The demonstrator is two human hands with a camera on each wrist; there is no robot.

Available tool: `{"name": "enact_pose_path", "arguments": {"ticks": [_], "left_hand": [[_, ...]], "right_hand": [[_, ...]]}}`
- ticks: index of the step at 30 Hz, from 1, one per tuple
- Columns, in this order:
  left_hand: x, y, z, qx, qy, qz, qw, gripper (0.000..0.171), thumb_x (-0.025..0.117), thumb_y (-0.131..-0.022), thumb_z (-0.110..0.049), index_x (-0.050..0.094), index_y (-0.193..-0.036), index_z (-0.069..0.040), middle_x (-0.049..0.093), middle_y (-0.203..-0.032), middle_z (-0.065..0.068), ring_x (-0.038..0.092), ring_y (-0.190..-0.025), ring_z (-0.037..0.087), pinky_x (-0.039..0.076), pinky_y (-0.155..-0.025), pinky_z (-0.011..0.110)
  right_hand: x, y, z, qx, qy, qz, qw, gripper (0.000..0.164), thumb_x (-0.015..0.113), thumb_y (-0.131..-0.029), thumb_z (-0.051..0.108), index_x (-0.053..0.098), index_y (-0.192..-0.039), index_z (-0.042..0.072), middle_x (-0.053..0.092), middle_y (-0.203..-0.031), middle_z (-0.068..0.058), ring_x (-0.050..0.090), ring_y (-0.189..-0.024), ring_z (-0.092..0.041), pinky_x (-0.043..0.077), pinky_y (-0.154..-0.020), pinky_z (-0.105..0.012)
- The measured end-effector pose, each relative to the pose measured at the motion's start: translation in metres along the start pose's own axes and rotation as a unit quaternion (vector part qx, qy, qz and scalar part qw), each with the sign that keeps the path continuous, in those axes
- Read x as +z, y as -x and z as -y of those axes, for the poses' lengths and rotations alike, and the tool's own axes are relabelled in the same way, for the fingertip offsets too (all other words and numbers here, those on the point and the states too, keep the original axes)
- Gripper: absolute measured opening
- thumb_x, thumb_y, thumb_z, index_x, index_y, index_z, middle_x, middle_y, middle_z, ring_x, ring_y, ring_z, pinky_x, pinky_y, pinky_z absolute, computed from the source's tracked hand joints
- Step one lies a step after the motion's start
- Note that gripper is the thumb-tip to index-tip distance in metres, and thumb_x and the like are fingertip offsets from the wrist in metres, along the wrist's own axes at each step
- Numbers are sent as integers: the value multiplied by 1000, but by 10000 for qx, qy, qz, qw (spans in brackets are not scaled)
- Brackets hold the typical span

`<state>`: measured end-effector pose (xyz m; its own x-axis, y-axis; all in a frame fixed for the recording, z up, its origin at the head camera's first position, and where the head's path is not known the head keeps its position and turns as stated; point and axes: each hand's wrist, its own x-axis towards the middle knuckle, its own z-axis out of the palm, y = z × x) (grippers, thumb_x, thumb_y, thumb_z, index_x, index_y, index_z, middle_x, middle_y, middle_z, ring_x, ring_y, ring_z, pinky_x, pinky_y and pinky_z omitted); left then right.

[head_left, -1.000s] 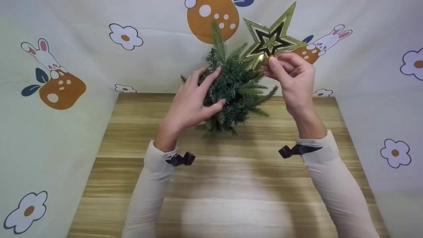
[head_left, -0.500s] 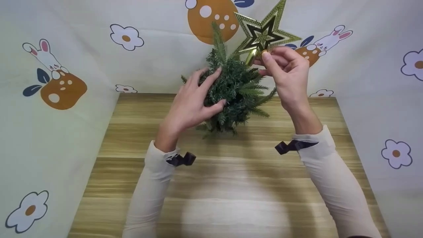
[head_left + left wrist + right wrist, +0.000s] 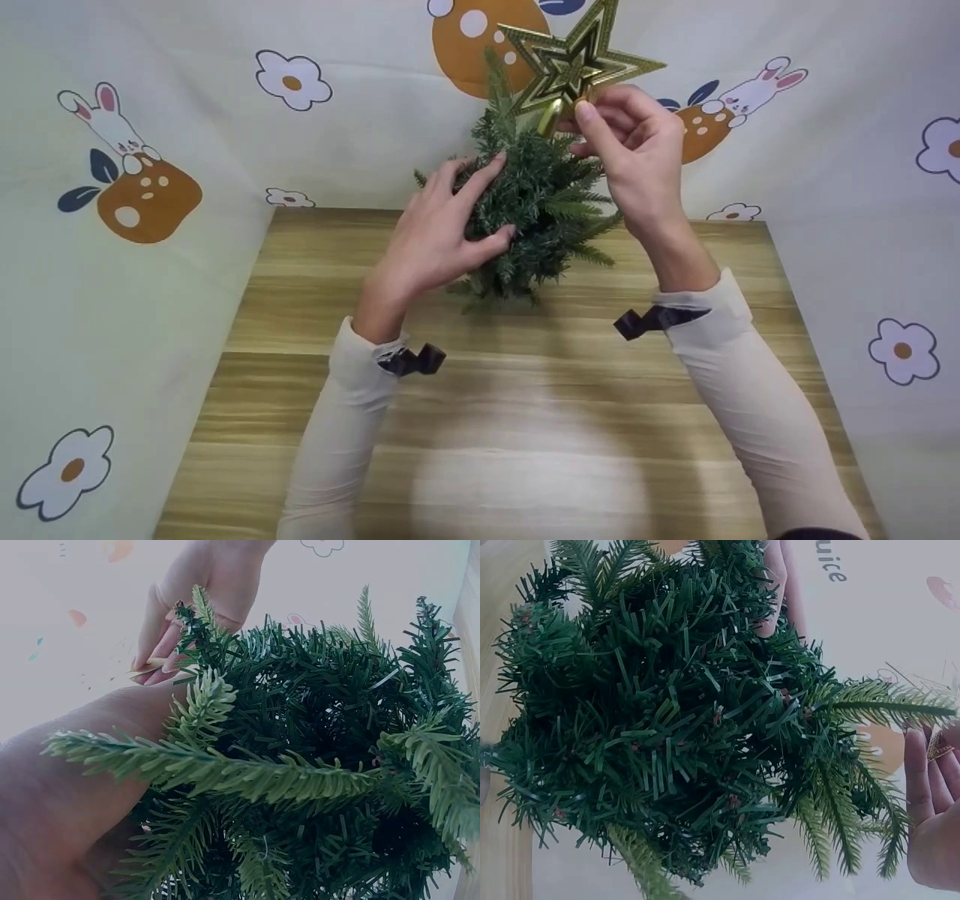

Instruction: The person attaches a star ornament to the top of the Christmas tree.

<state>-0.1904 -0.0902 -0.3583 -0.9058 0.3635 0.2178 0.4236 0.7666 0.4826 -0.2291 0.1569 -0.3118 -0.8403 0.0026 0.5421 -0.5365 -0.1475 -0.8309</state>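
Note:
A small artificial Christmas tree (image 3: 536,202) with dense green branches stands near the back of the table. My left hand (image 3: 439,232) holds it from the left, thumb and fingers curved round its upper branches; some fingertips sink into the needles. At the upper right, my right hand (image 3: 649,161) pinches a gold star tree topper (image 3: 574,67) between thumb and fingers. The star's hollow gold socket (image 3: 551,118) points down at the upper branches; whether it touches them I cannot tell. In the right wrist view, branches hide most of the left hand, and only a bit of star (image 3: 937,744) shows.
Pale cloth walls (image 3: 187,90) printed with rabbits, oranges and flowers enclose the back and both sides. The wood-grain table (image 3: 525,420) stretches in front of the tree. A black strap with a small camera (image 3: 412,361) sits on each sleeve cuff.
My right hand has carried the star leftward and slightly up, so that its socket is now over the tree's upper branches. The left hand keeps its place on the tree.

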Motion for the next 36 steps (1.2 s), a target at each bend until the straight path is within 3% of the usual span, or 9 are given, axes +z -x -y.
{"name": "enact_pose_path", "arguments": {"ticks": [36], "left_hand": [[2, -6, -2, 25, 17, 21, 10000, 86, 64, -98, -64, 23, -171, -47, 36, -170, 13, 43, -151, 32, 41, -121, 57]], "right_hand": [[6, -6, -7, -263, 413, 409, 9980, 12, 74, -101, 5, 78, -112, 0, 82, -103, -19, 80, -88, -29, 66, -72, -36]]}}
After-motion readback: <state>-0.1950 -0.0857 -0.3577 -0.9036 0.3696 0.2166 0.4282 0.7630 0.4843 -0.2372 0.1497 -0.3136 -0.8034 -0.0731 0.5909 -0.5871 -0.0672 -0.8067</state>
